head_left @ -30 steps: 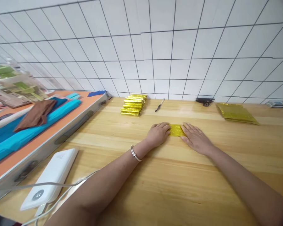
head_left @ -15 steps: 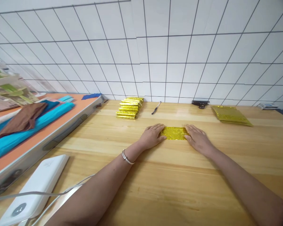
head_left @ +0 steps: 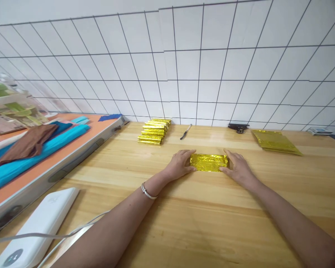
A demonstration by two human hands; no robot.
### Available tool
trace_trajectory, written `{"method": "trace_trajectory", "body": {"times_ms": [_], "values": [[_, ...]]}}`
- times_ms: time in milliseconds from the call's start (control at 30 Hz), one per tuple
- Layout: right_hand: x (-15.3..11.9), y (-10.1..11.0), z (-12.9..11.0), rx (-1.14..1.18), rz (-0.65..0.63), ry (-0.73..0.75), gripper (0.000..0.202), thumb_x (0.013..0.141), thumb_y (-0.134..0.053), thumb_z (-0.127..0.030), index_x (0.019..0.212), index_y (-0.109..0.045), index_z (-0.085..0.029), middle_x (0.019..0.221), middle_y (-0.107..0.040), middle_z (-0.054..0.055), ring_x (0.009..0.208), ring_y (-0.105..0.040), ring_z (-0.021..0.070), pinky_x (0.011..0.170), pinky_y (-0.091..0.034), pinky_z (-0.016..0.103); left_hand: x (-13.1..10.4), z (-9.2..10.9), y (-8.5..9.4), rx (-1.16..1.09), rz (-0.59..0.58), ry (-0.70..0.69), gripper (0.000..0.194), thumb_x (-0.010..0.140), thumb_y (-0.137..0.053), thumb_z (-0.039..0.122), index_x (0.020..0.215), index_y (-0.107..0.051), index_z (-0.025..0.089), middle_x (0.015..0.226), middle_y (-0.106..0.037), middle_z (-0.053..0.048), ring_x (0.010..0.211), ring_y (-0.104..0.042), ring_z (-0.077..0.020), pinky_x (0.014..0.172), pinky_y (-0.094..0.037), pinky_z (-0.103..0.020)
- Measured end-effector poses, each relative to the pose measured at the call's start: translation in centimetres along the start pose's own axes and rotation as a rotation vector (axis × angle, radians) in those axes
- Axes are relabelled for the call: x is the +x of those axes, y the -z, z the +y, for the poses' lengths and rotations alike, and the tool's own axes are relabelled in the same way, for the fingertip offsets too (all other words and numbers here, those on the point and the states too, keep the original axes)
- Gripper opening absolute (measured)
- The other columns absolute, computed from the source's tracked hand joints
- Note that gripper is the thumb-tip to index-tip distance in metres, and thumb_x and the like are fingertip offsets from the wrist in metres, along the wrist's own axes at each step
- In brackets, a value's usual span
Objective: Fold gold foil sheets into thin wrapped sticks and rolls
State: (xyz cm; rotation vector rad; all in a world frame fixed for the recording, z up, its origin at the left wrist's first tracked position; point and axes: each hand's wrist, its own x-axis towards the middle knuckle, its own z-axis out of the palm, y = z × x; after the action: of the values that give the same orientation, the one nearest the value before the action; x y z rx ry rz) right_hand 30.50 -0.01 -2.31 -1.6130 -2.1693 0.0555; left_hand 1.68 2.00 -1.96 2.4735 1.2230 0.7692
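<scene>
A folded sheet of shiny gold foil paper [head_left: 209, 163] lies as a flat, crinkled rectangle on the wooden table. At its left end is my left hand [head_left: 180, 163], thumb at the near corner and fingers stretched past the far corner. My right hand [head_left: 238, 167] frames the other end in the same way, its thumb touching the near edge. Both hands are open, thumb and fingers spread apart, and neither closes around the foil. A white bracelet [head_left: 147, 190] circles my left wrist.
Beyond my left hand lies a row of rolled gold foil pieces [head_left: 155, 131], with a pen [head_left: 185, 132] beside it. A black clip [head_left: 238, 128] and a stack of gold sheets [head_left: 277, 141] are farther right. A white power bank [head_left: 39, 227] with a cable sits front left, near an orange surface [head_left: 72, 137] holding coloured cloths.
My fingers have lifted off the foil and spread around its ends, so more of it shows. The right hand has shifted slightly right. The whole view has moved a little.
</scene>
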Motion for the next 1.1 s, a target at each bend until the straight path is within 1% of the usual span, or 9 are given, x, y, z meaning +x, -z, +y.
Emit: {"method": "trace_trajectory", "body": {"times_ms": [233,400,500,600,667,767,833,967,1100], "values": [[-0.1,0.5,-0.8,0.097,0.024,-0.067,0.070,0.069,-0.065,-0.041,0.132,-0.040,-0.022,0.101,-0.061,0.008,0.092,-0.054,0.0260,0.080,-0.041,0.038,0.1,0.4,0.3,-0.004,0.033,-0.050,0.070,0.070,-0.069,0.037,0.132,-0.038,0.026,0.120,-0.049,-0.008,0.111,-0.043,-0.0250,0.097,-0.036,-0.041],[-0.4,0.9,-1.5,0.251,0.022,-0.106,0.057,0.071,-0.062,-0.033,0.124,-0.046,-0.024,0.094,-0.062,0.003,0.077,-0.058,0.0192,0.070,-0.045,0.032,0.0,0.6,0.3,-0.012,0.039,-0.041,0.072,0.069,-0.069,0.037,0.133,-0.037,0.026,0.121,-0.048,-0.008,0.111,-0.043,-0.0251,0.097,-0.036,-0.041],[-0.6,1.2,-1.9,0.349,0.051,-0.130,0.056,0.073,-0.060,-0.031,0.126,-0.044,-0.025,0.090,-0.060,0.001,0.073,-0.059,0.0163,0.069,-0.047,0.030,0.0,0.6,0.3,-0.023,0.050,-0.043,0.076,0.068,-0.070,0.036,0.134,-0.034,0.027,0.127,-0.045,-0.008,0.115,-0.040,-0.0255,0.098,-0.034,-0.042],[-0.8,1.7,-2.2,0.380,0.098,-0.120,0.062,0.075,-0.058,-0.034,0.132,-0.036,-0.025,0.095,-0.058,0.002,0.080,-0.059,0.0177,0.077,-0.047,0.033,-0.1,0.6,0.3,-0.022,0.050,-0.042,0.077,0.068,-0.071,0.035,0.135,-0.033,0.027,0.125,-0.048,-0.008,0.113,-0.041,-0.0253,0.096,-0.035,-0.042],[-0.9,2.0,-2.4,0.349,0.130,-0.065,0.057,0.077,-0.057,-0.036,0.130,-0.041,-0.026,0.098,-0.058,0.003,0.090,-0.057,0.0202,0.084,-0.045,0.036,-0.1,0.8,0.4,-0.011,0.054,-0.050,0.076,0.068,-0.070,0.035,0.134,-0.033,0.027,0.121,-0.050,-0.007,0.111,-0.042,-0.0249,0.095,-0.036,-0.041],[-1.0,2.4,-2.6,0.337,0.125,0.053,0.033,0.081,-0.053,-0.037,0.112,-0.057,-0.027,0.099,-0.060,0.004,0.098,-0.052,0.0224,0.088,-0.043,0.037,-0.1,1.2,0.7,0.017,0.060,-0.064,0.073,0.069,-0.070,0.034,0.133,-0.035,0.026,0.114,-0.053,-0.007,0.107,-0.044,-0.0244,0.093,-0.036,-0.040],[-1.2,2.5,-2.7,0.352,0.126,0.090,0.021,0.082,-0.052,-0.037,0.096,-0.062,-0.026,0.095,-0.061,0.004,0.099,-0.051,0.0228,0.088,-0.043,0.038,0.0,1.5,0.9,0.044,0.059,-0.068,0.069,0.069,-0.070,0.032,0.130,-0.038,0.025,0.109,-0.054,-0.006,0.104,-0.046,-0.0239,0.091,-0.036,-0.039],[-1.2,2.1,-2.5,0.402,0.145,0.092,0.013,0.081,-0.054,-0.035,0.085,-0.061,-0.024,0.095,-0.062,0.005,0.100,-0.052,0.0230,0.086,-0.043,0.039,0.0,2.2,1.2,0.110,0.043,-0.098,0.055,0.069,-0.068,0.025,0.120,-0.047,0.022,0.099,-0.057,-0.004,0.096,-0.048,-0.0221,0.091,-0.034,-0.037],[-1.0,1.8,-1.7,0.386,0.105,0.179,0.011,0.076,-0.060,-0.033,0.082,-0.060,-0.024,0.100,-0.064,0.004,0.112,-0.047,0.0248,0.092,-0.037,0.043,-0.3,3.0,1.3,0.184,0.024,-0.164,0.038,0.074,-0.061,0.021,0.111,-0.052,0.021,0.095,-0.058,-0.004,0.093,-0.048,-0.0210,0.088,-0.033,-0.036]]}}
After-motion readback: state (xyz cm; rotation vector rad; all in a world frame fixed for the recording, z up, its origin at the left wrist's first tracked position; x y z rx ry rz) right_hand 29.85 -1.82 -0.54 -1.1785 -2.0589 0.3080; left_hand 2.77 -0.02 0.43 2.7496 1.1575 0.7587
